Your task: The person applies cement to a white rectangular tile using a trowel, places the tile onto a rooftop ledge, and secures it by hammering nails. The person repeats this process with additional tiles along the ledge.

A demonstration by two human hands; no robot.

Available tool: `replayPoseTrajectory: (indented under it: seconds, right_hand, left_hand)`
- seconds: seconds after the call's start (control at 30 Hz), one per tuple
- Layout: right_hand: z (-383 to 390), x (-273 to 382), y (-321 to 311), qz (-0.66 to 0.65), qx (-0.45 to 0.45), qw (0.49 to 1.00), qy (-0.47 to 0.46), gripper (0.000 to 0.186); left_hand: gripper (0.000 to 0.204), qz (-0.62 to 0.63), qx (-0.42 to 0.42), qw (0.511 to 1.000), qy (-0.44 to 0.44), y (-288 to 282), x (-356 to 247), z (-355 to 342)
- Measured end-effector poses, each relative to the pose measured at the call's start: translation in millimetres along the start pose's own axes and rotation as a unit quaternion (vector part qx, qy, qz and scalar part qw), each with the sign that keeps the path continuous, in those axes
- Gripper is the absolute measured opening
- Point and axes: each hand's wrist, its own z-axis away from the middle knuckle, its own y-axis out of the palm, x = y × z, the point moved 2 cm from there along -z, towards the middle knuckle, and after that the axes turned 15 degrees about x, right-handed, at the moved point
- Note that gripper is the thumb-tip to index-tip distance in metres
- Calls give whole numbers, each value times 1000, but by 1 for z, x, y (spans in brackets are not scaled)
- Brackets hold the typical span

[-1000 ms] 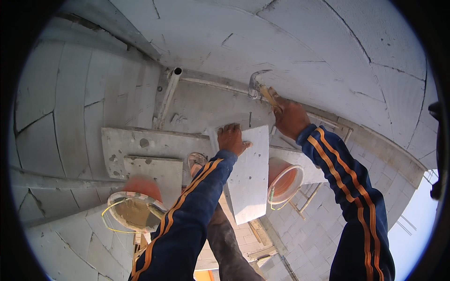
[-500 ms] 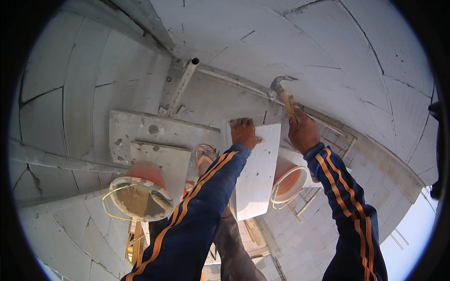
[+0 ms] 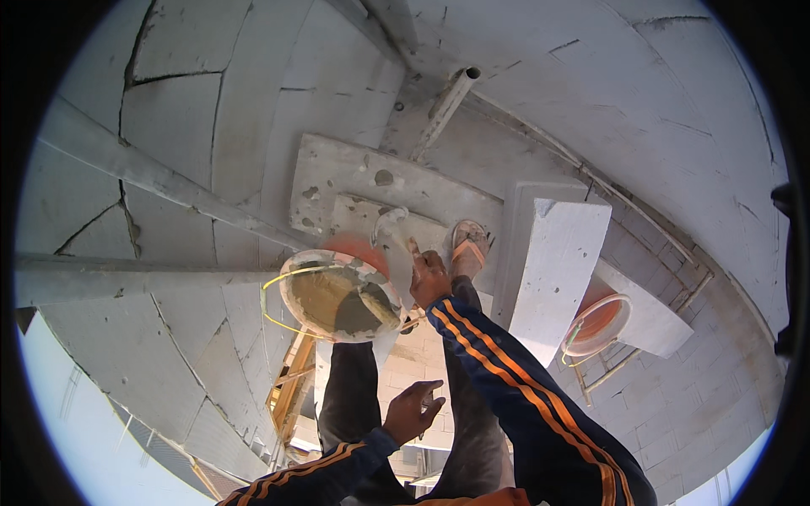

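My right hand is closed around the handle of a claw hammer. The hammer is smeared by motion; its head is over a mortar-spotted board, beside the bucket of grey mortar. Lower down, my left hand hangs in front of my legs with fingers loosely bent and a gap between thumb and fingers; I see nothing held in it. To the right of my sandalled foot stands a pale lightweight concrete block, with neither hand touching it.
A second orange bucket sits right of the block, near another pale slab. Beyond the boards a metal pipe stands up. Block walls rise around me, and slanting poles cross on the left.
My left hand has come off the block and drawn back low. My right hand has swung the hammer leftward, from beside the wall to over the boards. The view has turned left.
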Motion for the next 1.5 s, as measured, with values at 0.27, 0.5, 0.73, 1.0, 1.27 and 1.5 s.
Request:
replayPoseTrajectory:
  seconds: [0.27,0.5,0.73,1.0,1.27,1.5]
  right_hand:
    - [-6,-34,112,-27,-104,988,108,55]
    - [12,-34,119,-34,-19,987,157,56]
    - [51,-52,-7,-40,-154,985,72,36]
    - [177,-290,-219,-141,-211,893,371,56]
    - [177,-371,-182,-315,-91,887,325,57]
    - [189,-312,-184,-548,-87,763,332,77]
  left_hand:
    - [32,3,-71,996,-49,-28,63,25]
    - [29,27,-109,993,47,-24,41,-20]
    - [40,142,-97,982,80,-42,15,-82]
    - [103,210,61,976,-15,62,-5,-273]
    - [100,236,16,970,62,115,6,-330]
    - [97,247,-49,968,-17,113,10,-313]
